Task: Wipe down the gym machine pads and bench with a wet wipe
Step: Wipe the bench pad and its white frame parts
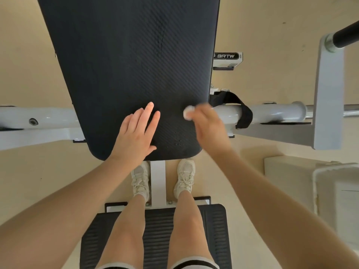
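We saw a big black pad (pixel 132 61) with a ribbed skin, and it was the surface that both hands were on. The left hand (pixel 136 133) lay flat on it near its low, rounded edge. Its fingers (pixel 148 111) were straight and a little spread, and they held nothing. They only pressed on the pad.

The right hand (pixel 208 127) was blurry. Its fingers were curled, and they pinched a small white wad, the wet wipe (pixel 188 112). The wipe stuck out just past the fingertips and touched the pad close to its right edge. It sat to the right of the left hand's fingers, with a strip of bare pad between the two.

Just past the right hand's fingers, off the side of the pad, a black strap (pixel 238 105) looped round a pale grey bar (pixel 272 112). The bar ran on to a grey upright plate (pixel 328 94), and a black roller (pixel 347 34) poked out near the top of that plate. Another pale grey bar (pixel 38 118) went off to the left of the left hand's fingers. Far beyond the fingers, next to the pad, we saw a label with the letters BRTW (pixel 226 56).

Below the hands, two white shoes (pixel 183 176) stood on the tan floor (pixel 29 55), one on each side of a white post (pixel 157 183). Closer to us lay a black ribbed footplate (pixel 157 235) under the bare legs.
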The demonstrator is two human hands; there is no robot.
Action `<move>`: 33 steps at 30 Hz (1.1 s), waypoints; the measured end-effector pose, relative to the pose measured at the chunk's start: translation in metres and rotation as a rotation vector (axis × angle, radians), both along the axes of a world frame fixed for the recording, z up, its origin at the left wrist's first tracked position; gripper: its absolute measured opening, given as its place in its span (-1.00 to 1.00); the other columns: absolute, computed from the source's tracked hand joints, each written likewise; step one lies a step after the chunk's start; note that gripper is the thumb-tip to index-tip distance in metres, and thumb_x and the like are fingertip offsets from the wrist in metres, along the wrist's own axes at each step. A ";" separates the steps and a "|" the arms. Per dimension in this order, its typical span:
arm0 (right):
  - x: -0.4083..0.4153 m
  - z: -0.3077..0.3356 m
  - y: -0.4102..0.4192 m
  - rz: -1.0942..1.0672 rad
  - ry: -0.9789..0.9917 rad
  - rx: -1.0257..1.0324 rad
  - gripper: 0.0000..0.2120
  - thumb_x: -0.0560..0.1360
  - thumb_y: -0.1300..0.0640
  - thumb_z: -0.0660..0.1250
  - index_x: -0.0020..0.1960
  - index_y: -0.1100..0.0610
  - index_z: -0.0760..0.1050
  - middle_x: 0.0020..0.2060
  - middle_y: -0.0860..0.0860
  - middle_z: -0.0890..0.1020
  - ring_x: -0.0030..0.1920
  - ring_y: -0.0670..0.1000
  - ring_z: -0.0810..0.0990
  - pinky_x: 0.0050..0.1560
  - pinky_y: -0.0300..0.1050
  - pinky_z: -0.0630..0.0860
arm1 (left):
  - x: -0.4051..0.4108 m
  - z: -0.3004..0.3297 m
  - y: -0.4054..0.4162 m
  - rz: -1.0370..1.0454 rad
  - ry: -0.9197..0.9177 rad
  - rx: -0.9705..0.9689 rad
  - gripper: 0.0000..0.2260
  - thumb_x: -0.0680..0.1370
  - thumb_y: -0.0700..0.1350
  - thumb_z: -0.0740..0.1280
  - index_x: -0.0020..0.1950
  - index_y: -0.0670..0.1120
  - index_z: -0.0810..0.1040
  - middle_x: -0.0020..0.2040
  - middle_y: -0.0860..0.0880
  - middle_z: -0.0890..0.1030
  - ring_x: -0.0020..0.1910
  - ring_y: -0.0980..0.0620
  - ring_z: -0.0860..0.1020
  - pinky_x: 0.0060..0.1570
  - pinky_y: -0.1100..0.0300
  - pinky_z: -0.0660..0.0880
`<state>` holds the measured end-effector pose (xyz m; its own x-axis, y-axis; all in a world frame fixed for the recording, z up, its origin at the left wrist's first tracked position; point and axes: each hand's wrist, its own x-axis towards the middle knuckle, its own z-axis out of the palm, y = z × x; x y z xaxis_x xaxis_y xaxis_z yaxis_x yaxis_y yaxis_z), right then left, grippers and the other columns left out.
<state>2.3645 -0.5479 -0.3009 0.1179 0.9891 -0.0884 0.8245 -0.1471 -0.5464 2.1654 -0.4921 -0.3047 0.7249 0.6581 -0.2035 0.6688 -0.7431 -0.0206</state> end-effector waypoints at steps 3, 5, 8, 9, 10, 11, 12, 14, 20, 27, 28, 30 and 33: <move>0.008 0.016 0.052 -0.069 -0.046 0.155 -0.80 0.43 0.41 0.25 0.04 0.31 0.51 -0.06 0.22 0.53 -0.09 0.16 0.48 -0.17 -0.12 0.39 | -0.002 0.000 -0.002 0.017 0.014 -0.012 -0.09 0.17 0.03 0.60 0.38 -0.24 0.26 0.36 -0.31 0.36 0.24 -0.28 0.45 0.18 -0.13 0.41; 0.003 0.010 0.057 -0.058 -0.053 0.155 -0.77 0.43 0.42 0.25 0.05 0.28 0.52 -0.03 0.19 0.55 -0.06 0.18 0.50 -0.16 -0.08 0.46 | -0.004 -0.002 -0.003 0.022 0.014 -0.020 -0.07 0.17 0.01 0.60 0.39 -0.25 0.23 0.37 -0.31 0.35 0.26 -0.29 0.44 0.21 -0.13 0.39; -0.015 -0.015 0.016 0.035 0.005 0.078 -0.77 0.38 0.46 0.29 -0.02 0.24 0.54 -0.05 0.16 0.58 -0.09 0.19 0.53 -0.17 0.04 0.56 | -0.008 -0.007 -0.005 0.011 0.013 -0.039 -0.05 0.17 -0.03 0.61 0.41 -0.25 0.21 0.39 -0.31 0.31 0.31 -0.29 0.39 0.26 -0.11 0.34; -0.021 -0.023 -0.004 0.084 0.020 0.024 -0.72 0.34 0.49 0.30 -0.02 0.24 0.54 -0.05 0.16 0.58 -0.09 0.20 0.53 -0.18 0.08 0.57 | -0.009 -0.008 -0.006 0.010 0.018 -0.037 -0.05 0.17 -0.04 0.61 0.41 -0.25 0.19 0.40 -0.30 0.29 0.32 -0.29 0.37 0.27 -0.10 0.33; -0.027 -0.029 -0.023 0.142 0.014 -0.040 -0.66 0.30 0.52 0.30 0.01 0.24 0.54 -0.03 0.17 0.58 -0.08 0.21 0.54 -0.18 0.10 0.58 | -0.010 -0.009 -0.006 0.009 0.019 -0.031 -0.05 0.18 -0.05 0.60 0.42 -0.25 0.19 0.41 -0.30 0.27 0.33 -0.29 0.36 0.27 -0.10 0.33; -0.033 -0.032 -0.041 0.191 0.011 -0.124 -0.59 0.29 0.55 0.30 0.07 0.24 0.53 0.02 0.17 0.57 -0.03 0.20 0.53 -0.14 0.12 0.59 | -0.010 -0.010 -0.007 0.009 0.015 -0.028 -0.06 0.19 -0.07 0.60 0.42 -0.25 0.19 0.41 -0.30 0.26 0.34 -0.29 0.35 0.28 -0.10 0.32; -0.039 -0.033 -0.053 0.216 0.011 -0.222 -0.54 0.31 0.54 0.29 0.16 0.23 0.50 0.11 0.15 0.54 0.07 0.19 0.50 -0.05 0.12 0.58 | -0.010 -0.012 -0.007 0.009 0.010 -0.025 -0.08 0.20 -0.08 0.60 0.42 -0.26 0.19 0.41 -0.30 0.27 0.33 -0.30 0.35 0.28 -0.10 0.32; -0.046 -0.035 -0.066 0.219 0.004 -0.370 -0.49 0.39 0.50 0.26 0.29 0.19 0.41 0.24 0.10 0.45 0.21 0.12 0.41 0.12 0.02 0.53 | -0.010 -0.013 -0.008 0.017 0.004 -0.020 -0.10 0.22 -0.10 0.59 0.42 -0.26 0.20 0.40 -0.31 0.29 0.34 -0.30 0.35 0.28 -0.10 0.31; -0.031 -0.007 -0.003 0.047 -0.010 0.138 -0.85 0.41 0.39 0.27 -0.05 0.28 0.54 -0.14 0.20 0.55 -0.18 0.18 0.53 -0.25 -0.10 0.51 | -0.013 -0.013 -0.011 0.034 -0.037 -0.029 -0.10 0.23 -0.06 0.58 0.42 -0.24 0.19 0.41 -0.30 0.29 0.35 -0.28 0.34 0.30 -0.06 0.23; -0.043 -0.010 0.033 -0.010 -0.068 0.109 -0.77 0.40 0.41 0.30 0.02 0.24 0.53 -0.05 0.15 0.57 -0.10 0.16 0.52 -0.22 -0.16 0.41 | -0.037 -0.015 -0.020 0.085 -0.102 -0.041 -0.11 0.22 -0.08 0.58 0.41 -0.25 0.20 0.39 -0.32 0.27 0.32 -0.33 0.36 0.27 -0.09 0.20; -0.050 -0.015 0.017 0.047 -0.049 0.051 -0.74 0.38 0.44 0.31 0.03 0.23 0.53 -0.03 0.15 0.58 -0.09 0.16 0.53 -0.20 -0.10 0.49 | -0.041 -0.015 -0.021 0.118 -0.115 -0.047 -0.10 0.22 -0.08 0.58 0.42 -0.25 0.18 0.40 -0.30 0.21 0.33 -0.33 0.35 0.28 -0.10 0.19; -0.062 -0.021 -0.015 0.190 -0.030 -0.150 -0.61 0.38 0.49 0.27 0.15 0.21 0.50 0.08 0.13 0.55 0.03 0.16 0.50 -0.08 0.05 0.57 | -0.047 -0.016 -0.023 0.176 -0.134 -0.060 -0.08 0.23 -0.09 0.58 0.43 -0.24 0.14 0.40 -0.26 0.13 0.34 -0.35 0.33 0.28 -0.10 0.18; -0.071 -0.022 -0.038 0.274 -0.035 -0.403 -0.52 0.46 0.45 0.20 0.33 0.15 0.36 0.27 0.04 0.41 0.24 0.05 0.37 0.13 -0.07 0.49 | -0.053 -0.020 -0.025 0.243 -0.131 -0.040 -0.08 0.24 -0.08 0.58 0.44 -0.25 0.13 0.41 -0.28 0.11 0.35 -0.37 0.29 0.29 -0.10 0.16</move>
<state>2.2933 -0.5863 -0.3229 -0.1320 0.8720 -0.4714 0.8792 -0.1165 -0.4619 2.1121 -0.5171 -0.3246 0.5690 0.8089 -0.1477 0.8223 -0.5594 0.1040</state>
